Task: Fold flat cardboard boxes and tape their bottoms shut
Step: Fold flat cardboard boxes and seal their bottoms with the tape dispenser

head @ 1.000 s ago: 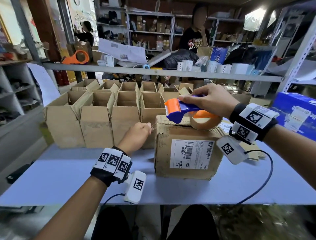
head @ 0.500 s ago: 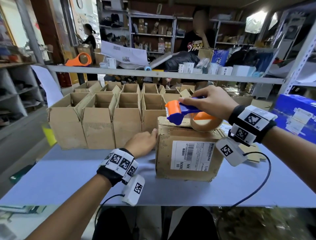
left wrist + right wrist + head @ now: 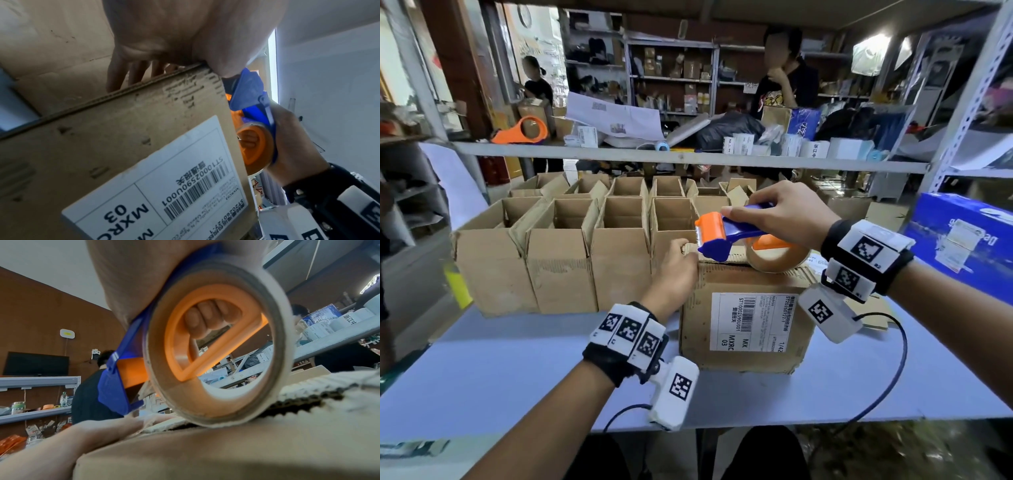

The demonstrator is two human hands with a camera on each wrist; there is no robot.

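Head view
Box: a cardboard box (image 3: pixel 746 318) stands right of centre on the pale table (image 3: pixel 517 370), its white label facing the camera.
Left hand: the left hand (image 3: pixel 674 270) sits at the box's upper left corner, fingers over the far side and thumb at the top edge, holding the box.
Right hand: the right hand (image 3: pixel 787 216) wraps the blue handle of the tape gun (image 3: pixel 726 234), above the box top.
Tape gun: its orange head points to frame left, just beside the left hand; the tape roll (image 3: pixel 777 255) rests on the box top.
Open boxes: rows of open boxes (image 3: pixel 561 253) stand behind, centre left, mouths up.
Background: a second orange tape gun (image 3: pixel 524 130) lies on the shelf (image 3: pixel 688 157), upper left; a blue carton (image 3: pixel 962 240) sits at the right edge.

Left wrist view
Left hand: the palm fills the top centre; fingers (image 3: pixel 117 76) reach down the box's far side, thumb on the near top corner.
Box: its labelled face fills the lower left.
Tape gun: right of centre, blue frame and orange hub, gripped by the right hand (image 3: pixel 292 138).

Right wrist view
Tape roll: fills the centre, its rim touching the box top (image 3: pixel 205 451).
Right hand: fingers (image 3: pixel 207 316) curl through the orange hub, grip tight.
Left hand: lower left, blurred, lying at the box edge.
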